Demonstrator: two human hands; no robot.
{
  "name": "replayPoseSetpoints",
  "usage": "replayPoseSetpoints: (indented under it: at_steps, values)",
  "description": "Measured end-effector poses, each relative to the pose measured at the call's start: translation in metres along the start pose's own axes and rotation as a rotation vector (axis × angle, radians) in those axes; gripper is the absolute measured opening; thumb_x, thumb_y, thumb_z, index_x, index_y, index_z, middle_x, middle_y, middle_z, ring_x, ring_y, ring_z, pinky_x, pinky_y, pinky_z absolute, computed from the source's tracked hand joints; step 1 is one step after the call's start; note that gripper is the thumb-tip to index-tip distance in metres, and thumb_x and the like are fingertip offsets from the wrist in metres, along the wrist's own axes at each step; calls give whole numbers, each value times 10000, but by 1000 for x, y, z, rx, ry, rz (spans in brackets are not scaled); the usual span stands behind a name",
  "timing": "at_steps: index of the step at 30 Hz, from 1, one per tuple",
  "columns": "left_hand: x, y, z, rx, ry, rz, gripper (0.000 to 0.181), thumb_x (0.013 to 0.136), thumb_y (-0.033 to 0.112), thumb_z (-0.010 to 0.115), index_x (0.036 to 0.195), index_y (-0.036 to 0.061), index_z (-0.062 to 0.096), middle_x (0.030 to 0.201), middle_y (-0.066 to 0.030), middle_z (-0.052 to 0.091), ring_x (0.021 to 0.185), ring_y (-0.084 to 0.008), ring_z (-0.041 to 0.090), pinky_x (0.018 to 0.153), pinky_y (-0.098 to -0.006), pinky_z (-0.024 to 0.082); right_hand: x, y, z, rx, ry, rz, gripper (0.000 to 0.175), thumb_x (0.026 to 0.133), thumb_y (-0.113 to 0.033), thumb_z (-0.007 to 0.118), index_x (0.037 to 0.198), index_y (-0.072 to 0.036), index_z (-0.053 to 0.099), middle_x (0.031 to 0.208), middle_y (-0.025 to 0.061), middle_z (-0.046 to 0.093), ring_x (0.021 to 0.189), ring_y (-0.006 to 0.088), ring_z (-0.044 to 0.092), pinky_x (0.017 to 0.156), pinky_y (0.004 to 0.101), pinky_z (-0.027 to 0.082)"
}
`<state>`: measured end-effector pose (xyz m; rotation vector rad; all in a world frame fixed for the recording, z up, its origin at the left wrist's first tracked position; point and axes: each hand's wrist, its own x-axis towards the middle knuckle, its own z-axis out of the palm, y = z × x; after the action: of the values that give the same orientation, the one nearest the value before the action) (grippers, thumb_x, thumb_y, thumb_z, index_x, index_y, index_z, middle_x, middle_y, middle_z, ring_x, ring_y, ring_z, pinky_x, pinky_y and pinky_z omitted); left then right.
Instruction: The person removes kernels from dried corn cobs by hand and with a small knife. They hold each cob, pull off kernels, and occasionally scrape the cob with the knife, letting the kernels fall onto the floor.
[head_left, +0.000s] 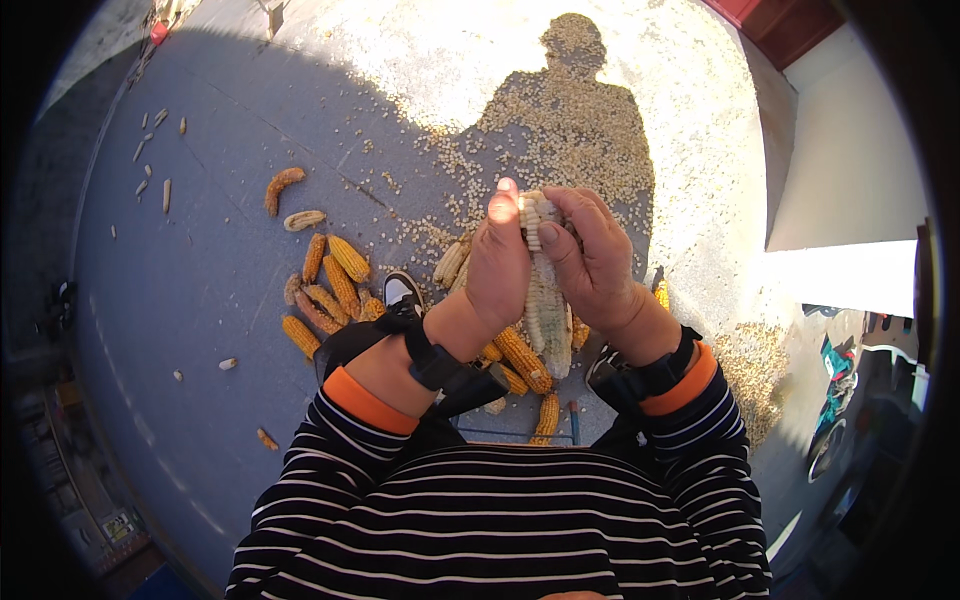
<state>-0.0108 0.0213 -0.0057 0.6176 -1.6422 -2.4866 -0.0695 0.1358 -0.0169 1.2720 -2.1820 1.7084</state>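
Note:
A long, partly shelled ear of white corn (549, 315) is between my two hands, its lower end slanting toward my body. Rows of pale kernels remain near the top and along one side, while much of the rest is bare cob. My left hand (501, 259) holds the ear from the left with the thumb pointing up. On the other side, my right hand (596, 255) curls its fingers over the upper part, its thumb against the kernels. Below the hands lie yellow corn ears (525, 361), partly hidden by the held ear and my wrists.
Loose kernels (570, 142) cover the concrete floor ahead. Yellow and reddish ears (337, 289) are heaped beside my left shoe (403, 291). Small bare cobs (166, 195) lie farther left. A second spread of kernels (754, 375) and a pale wall (847, 165) are to the right.

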Motion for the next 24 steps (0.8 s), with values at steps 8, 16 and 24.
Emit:
replayPoseSetpoints:
  at_steps: [8, 16, 24]
  values:
    - [0, -5, -2, -72, -62, 5, 615, 994, 507, 197, 871, 46, 585, 830, -47, 624, 753, -132, 583, 695, -289, 487, 1, 1, 2, 69, 54, 112, 237, 863, -36, 576, 1083, 44, 538, 937, 186, 582, 800, 298, 607, 692, 339, 492]
    - [2, -17, -1, -256, -88, 2, 567, 1002, 505, 277, 926, 28, 572, 862, -11, 581, 777, -94, 524, 709, -244, 456, 2, -9, -1, -55, -61, 81, 242, 873, -60, 575, 1087, 46, 534, 939, 190, 586, 802, 307, 609, 703, 346, 494]
    - [-2, -20, 3, -110, 17, 90, 516, 1015, 472, 289, 853, 52, 541, 760, 9, 528, 714, -76, 463, 653, -254, 422, 0, -7, 3, -97, 71, 145, 135, 907, -46, 504, 987, 24, 588, 822, 144, 610, 746, 257, 618, 684, 323, 488]
